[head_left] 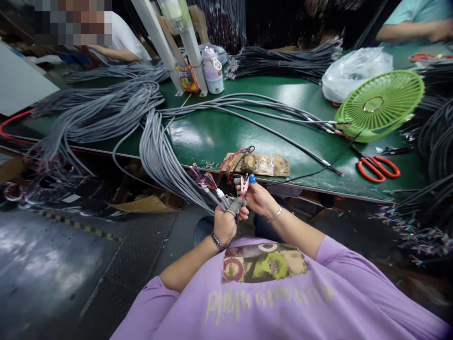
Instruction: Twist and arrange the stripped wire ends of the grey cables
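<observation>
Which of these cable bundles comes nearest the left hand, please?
The grey bundle draping over the front edge of the green table reaches the left hand; other grey cables lie further off, as do the black bundles.

Looks forward and down from the head, close above the shirt [272, 302], bottom centre, past left hand [225, 227] and right hand [261, 200], mid-frame, to the bench [193, 137], upper half.

Cables [154, 141]: left side of the surface [200, 146], spilling over its near edge
Block [276, 165]: middle, at the near edge
Bottle [214, 80]: behind, right of the posts [193, 52]
Fan [392, 106]: right, before the plastic bag [354, 68]
Scissors [378, 165]: before the fan
</observation>
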{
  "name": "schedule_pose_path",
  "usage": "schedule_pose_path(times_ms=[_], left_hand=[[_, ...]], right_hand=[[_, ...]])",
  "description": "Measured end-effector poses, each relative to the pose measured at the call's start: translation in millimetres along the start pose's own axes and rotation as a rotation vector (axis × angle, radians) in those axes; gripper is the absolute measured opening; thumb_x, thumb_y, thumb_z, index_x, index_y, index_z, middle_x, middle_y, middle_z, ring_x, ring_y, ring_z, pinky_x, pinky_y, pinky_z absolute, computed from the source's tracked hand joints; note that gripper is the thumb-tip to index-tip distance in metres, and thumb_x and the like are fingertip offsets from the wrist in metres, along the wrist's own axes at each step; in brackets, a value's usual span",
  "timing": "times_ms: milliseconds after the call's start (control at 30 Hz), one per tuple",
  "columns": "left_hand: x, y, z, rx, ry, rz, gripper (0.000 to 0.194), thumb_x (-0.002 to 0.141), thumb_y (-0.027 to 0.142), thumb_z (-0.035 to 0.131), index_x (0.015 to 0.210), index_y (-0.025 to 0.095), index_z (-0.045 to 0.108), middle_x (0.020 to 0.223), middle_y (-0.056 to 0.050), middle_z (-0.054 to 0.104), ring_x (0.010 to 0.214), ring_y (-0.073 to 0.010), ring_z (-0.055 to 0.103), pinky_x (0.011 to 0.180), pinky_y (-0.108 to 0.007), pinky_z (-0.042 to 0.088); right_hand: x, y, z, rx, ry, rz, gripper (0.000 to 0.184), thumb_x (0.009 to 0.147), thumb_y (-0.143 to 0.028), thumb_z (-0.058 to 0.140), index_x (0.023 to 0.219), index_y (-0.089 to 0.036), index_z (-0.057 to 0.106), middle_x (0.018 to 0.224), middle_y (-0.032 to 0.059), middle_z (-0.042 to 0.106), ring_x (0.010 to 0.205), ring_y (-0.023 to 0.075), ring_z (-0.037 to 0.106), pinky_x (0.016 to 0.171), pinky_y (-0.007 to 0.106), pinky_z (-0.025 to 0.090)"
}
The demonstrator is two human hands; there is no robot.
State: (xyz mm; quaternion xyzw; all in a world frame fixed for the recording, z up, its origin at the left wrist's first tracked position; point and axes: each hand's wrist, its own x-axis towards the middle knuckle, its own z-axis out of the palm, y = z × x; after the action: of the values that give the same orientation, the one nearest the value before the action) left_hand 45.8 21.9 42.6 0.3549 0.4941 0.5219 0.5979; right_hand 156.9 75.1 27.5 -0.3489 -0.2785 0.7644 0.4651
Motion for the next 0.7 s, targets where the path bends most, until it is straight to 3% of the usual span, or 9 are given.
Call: schedule_pose_path(times_ms=[267, 433, 567, 700], left_hand=[[2.7, -4.3, 0.4, 0.041, -0.01, -0.011, 0.03, 0.074, 0.043, 0.065, 0.066, 0.014, 0.064, 0.052, -0.003, 0.065, 0.042, -0.011, 0.058, 0.04, -0.019, 0.037], [-0.4, -6.2, -3.1, 0.028, -0.017, 0.016, 0.031, 0.075, 0.043, 0.065, 0.067, 0.014, 0.065, 0.053, -0.003, 0.066, 0.042, -0.0108, 0.058, 0.04, -0.019, 0.039], [-4.6, -11.6, -9.5, 0.064, -0.038, 0.042, 0.032, 0.077, 0.045, 0.063, 0.07, 0.014, 0.066, 0.057, -0.004, 0.067, 0.044, -0.0115, 0.059, 0.041, -0.02, 0.041], [-7.1, -16.4, -17.2, 0.18, -0.146, 0.023, 0.034, 0.078, 0.046, 0.063, 0.067, 0.014, 0.064, 0.059, -0.005, 0.068, 0.048, -0.0123, 0.061, 0.047, -0.022, 0.047]], right_hand=[[0.4, 0.1, 3.4, 0.104, -0.06, 0.124, 0.065, 0.077, -0.077, 0.035, 0.082, -0.017, 0.059, 0.052, -0.0023, 0.051, 0.035, 0.0102, 0.041, 0.038, 0.026, 0.04], [-7.2, 6.5, -2.6, 0.184, -0.002, 0.036, 0.058, 0.077, -0.072, 0.045, 0.084, -0.017, 0.061, 0.07, 0.0024, 0.06, 0.052, 0.0107, 0.051, 0.049, 0.025, 0.045], [-24.8, 13.4, -10.2, 0.001, -0.072, -0.036, 0.048, 0.074, -0.062, 0.06, 0.077, -0.015, 0.061, 0.062, 0.0001, 0.055, 0.053, 0.0105, 0.049, 0.053, 0.025, 0.043], [-39.0, 9.5, -12.7, -0.299, -0.006, -0.155, 0.033, 0.068, -0.044, 0.074, 0.071, -0.015, 0.06, 0.058, -0.0028, 0.054, 0.052, 0.0082, 0.045, 0.053, 0.023, 0.038]])
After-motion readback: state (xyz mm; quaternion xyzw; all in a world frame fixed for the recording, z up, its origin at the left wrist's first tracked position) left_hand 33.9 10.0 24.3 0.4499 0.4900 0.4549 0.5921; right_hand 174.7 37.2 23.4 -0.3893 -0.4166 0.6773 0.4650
